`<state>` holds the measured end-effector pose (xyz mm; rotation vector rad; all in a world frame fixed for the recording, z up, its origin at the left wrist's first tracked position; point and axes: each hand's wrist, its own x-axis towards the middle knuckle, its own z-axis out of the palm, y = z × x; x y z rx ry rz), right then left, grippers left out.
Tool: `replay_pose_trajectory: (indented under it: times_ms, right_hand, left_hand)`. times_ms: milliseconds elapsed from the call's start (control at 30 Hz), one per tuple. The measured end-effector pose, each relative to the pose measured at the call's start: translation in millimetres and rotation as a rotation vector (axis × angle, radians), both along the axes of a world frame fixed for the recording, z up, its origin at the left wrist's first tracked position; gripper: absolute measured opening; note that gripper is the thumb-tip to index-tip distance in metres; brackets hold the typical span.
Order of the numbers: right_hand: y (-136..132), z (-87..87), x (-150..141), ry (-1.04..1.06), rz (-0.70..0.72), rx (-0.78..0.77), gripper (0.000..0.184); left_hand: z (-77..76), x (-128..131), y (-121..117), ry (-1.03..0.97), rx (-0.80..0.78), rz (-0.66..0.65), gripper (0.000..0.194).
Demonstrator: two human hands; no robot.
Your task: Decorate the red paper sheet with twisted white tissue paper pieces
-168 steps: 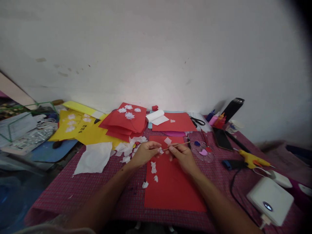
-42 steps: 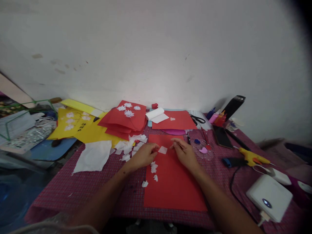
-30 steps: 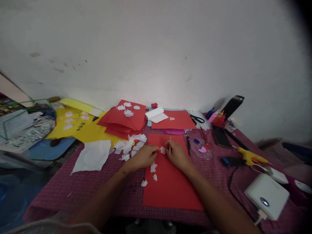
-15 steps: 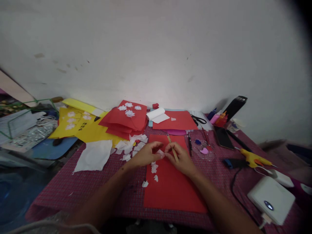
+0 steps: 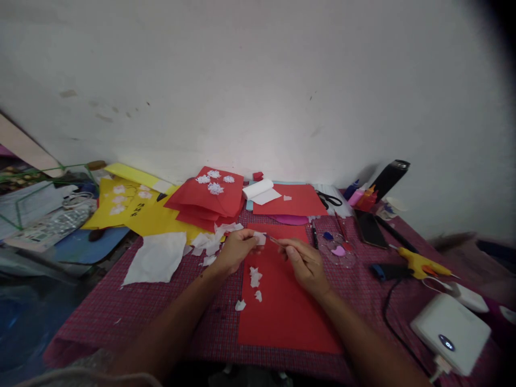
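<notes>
Above the red paper sheet (image 5: 290,317), my left hand (image 5: 237,250) pinches a small white paper piece (image 5: 260,238). My right hand (image 5: 305,264) is closed round a thin paintbrush (image 5: 276,242), its dark tip pointing left at the edge of that paper. Whether the tip touches it, I cannot tell. A crumpled white paper flower (image 5: 255,277) and a smaller white scrap (image 5: 258,295) lie on the red sheet below my hands. Another crumpled scrap (image 5: 240,305) sits by the sheet's left edge. Several torn white pieces (image 5: 207,243) are scattered beside my left hand.
Right of the sheet lies a clear palette (image 5: 342,259) with blue, pink and red paint. Farther right are a phone (image 5: 368,228), a yellow glue gun (image 5: 423,263) and a white power bank (image 5: 450,333). Red papers with white flowers (image 5: 215,188) and a white roll (image 5: 260,189) stand behind.
The paintbrush has swung from upright to pointing left at the paper piece. My hands have moved apart, and the white piece is now held flat in my left fingers.
</notes>
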<state>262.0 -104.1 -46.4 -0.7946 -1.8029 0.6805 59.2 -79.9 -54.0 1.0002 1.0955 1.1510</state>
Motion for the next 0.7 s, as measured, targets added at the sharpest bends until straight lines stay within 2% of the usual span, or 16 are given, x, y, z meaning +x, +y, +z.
replay_pose_trajectory:
  times_ms: [233, 500, 700]
  right_hand:
    - [2.3, -1.9, -2.4, -0.103, 0.038, -0.031, 0.025]
    - [3.7, -4.1, -3.2, -0.096, 0.037, -0.063, 0.026]
    - [9.1, -5.6, -4.1, 0.130, 0.035, -0.312, 0.028]
  left_hand:
    - [3.2, 0.9, -1.3, -0.033, 0.023, -0.016, 0.025]
    - [8.5, 0.1, -4.3, -0.059, 0.003, -0.034, 0.028]
    - [6.0, -0.5, -3.5, -0.080, -0.010, -0.062, 0.031]
